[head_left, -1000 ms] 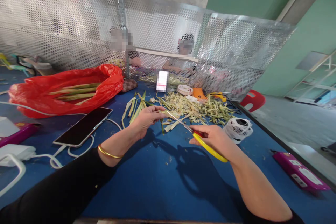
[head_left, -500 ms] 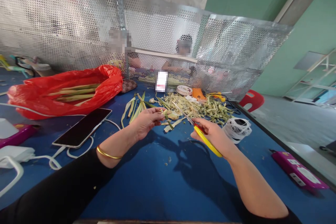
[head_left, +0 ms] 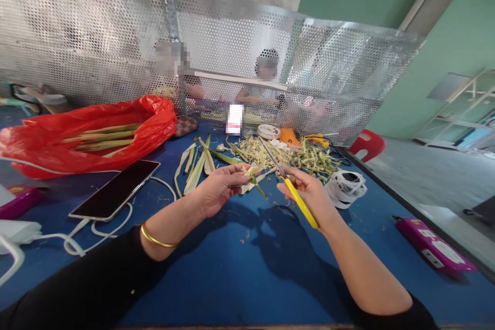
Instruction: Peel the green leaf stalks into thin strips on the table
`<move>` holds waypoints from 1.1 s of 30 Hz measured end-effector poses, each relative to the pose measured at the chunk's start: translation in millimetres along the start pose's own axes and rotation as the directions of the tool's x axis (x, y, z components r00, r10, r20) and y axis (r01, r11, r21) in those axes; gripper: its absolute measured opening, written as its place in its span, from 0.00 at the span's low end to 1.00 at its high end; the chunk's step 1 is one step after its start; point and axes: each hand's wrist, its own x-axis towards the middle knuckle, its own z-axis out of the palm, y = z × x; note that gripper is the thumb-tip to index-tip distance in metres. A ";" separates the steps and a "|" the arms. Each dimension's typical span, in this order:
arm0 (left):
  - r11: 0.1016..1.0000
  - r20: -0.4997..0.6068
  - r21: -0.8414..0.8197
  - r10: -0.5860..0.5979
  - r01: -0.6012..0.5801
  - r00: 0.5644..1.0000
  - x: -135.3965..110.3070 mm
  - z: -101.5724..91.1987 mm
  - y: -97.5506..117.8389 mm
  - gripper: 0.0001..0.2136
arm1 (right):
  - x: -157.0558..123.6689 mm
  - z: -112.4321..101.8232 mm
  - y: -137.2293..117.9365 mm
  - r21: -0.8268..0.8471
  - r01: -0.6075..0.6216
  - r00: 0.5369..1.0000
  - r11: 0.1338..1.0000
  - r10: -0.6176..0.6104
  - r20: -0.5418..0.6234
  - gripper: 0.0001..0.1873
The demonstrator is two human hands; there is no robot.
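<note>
Over the blue table, the thumb and fingers of my left hand (head_left: pixel 218 190) pinch a small green and pale yellow plant piece (head_left: pixel 252 177), its green end hanging down toward the right. My right hand (head_left: pixel 311 195) is closed around yellow-handled scissors (head_left: pixel 300 203). Their blades point up and away to the left, just right of the plant piece and apart from it. The blades look nearly together. Beyond my hands spreads a heap of pale plant scraps (head_left: pixel 247 148), with greener clippings (head_left: pixel 319 159) on its right. Several long dry leaves (head_left: pixel 197 167) lie past my left hand.
On the left are a red plastic bag (head_left: pixel 154 129) holding long leaves, a cabled phone (head_left: pixel 116 190) and white chargers (head_left: pixel 23 229). A white-wrapped roll (head_left: pixel 345 190) and a purple power strip (head_left: pixel 435 247) sit right. Two people are behind the perforated metal screen (head_left: pixel 232 26).
My left hand has moved right with the plant piece, closer to the scissors. The scissors have tilted, so their tips point farther away from me. The whole view has shifted slightly.
</note>
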 end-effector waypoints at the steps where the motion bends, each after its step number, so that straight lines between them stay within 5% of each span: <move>1: 1.000 -0.004 0.004 0.004 -0.004 1.000 0.6 -0.8 0.2 0.16 | 0.0 -1.7 -0.1 -0.031 0.021 1.000 0.999 -0.021 0.018 0.28; 11: 0.963 -0.148 0.235 0.168 -0.130 0.975 11.1 -20.0 12.4 0.11 | -2.2 -20.1 -6.3 -0.589 0.143 0.988 0.795 -0.079 0.132 0.27; 22: 0.884 -0.021 0.434 0.202 -0.173 0.979 11.7 -32.1 30.2 0.12 | -4.1 -21.7 -7.1 -0.651 0.319 0.944 0.689 -0.168 0.284 0.24; 33: 0.846 -0.005 0.498 0.220 -0.189 0.975 13.2 -33.4 29.7 0.15 | -4.1 -23.6 -4.1 -0.617 0.305 0.940 0.725 -0.123 0.319 0.24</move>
